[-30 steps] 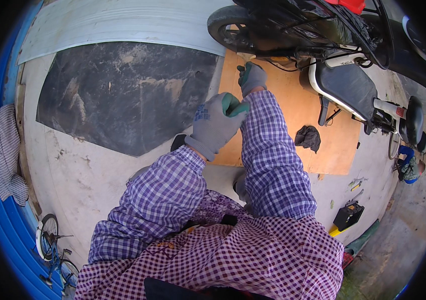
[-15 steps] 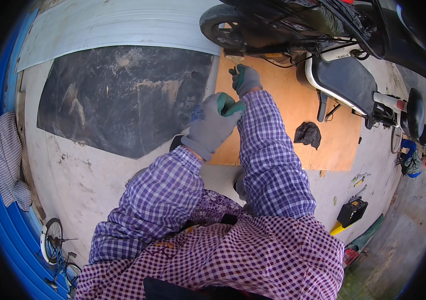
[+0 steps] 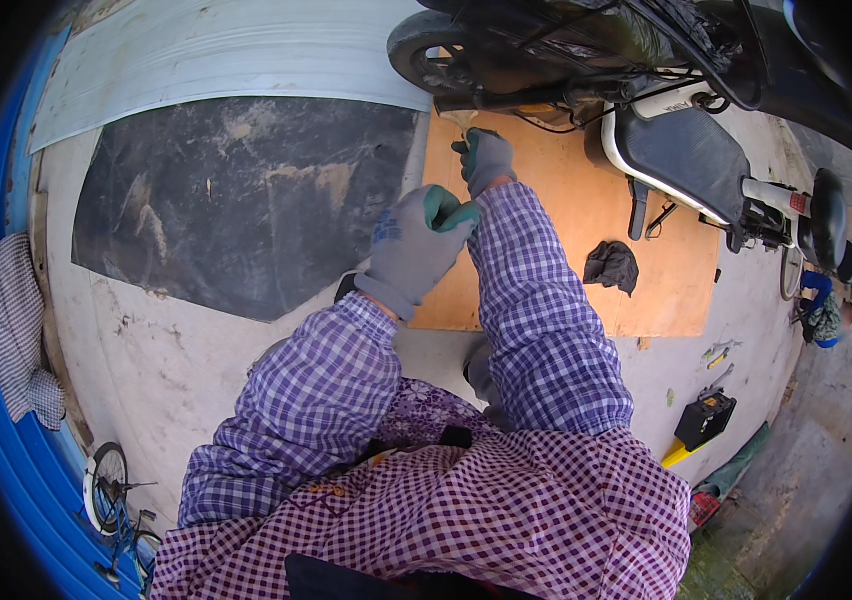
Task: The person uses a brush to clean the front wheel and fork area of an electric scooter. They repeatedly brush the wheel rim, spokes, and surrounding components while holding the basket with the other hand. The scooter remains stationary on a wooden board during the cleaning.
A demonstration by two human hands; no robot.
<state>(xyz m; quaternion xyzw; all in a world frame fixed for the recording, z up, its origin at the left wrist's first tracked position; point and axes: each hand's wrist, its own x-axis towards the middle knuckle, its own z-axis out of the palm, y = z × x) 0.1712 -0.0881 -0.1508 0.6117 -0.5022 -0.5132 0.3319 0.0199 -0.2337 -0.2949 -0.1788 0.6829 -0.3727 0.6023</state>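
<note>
My right hand (image 3: 489,160), in a grey glove with green-coated fingers, is closed round what looks like a flat brush with pale bristles (image 3: 461,118). Those bristles are up against or very near the end of a dark exhaust pipe (image 3: 476,101) on a motorbike (image 3: 596,60); contact is hard to tell. Lower and to the left, my left hand (image 3: 418,243) wears a matching glove. Its thumb and fingers curl together, and whatever they may hold is hidden. Both hands are over or beside an orange-brown board (image 3: 546,230).
A crumpled dark cloth (image 3: 611,268) lies on the board. Left of it is a worn black sheet (image 3: 246,200). A white scooter (image 3: 686,160) stands at right, a black box (image 3: 704,420) nearer. A bicycle (image 3: 111,490) is at lower left, and another person (image 3: 826,310) at far right.
The whole view has shifted slightly. The brush has shifted a little and its pale bristles show more plainly by the pipe end. My left hand keeps its curled pose.
</note>
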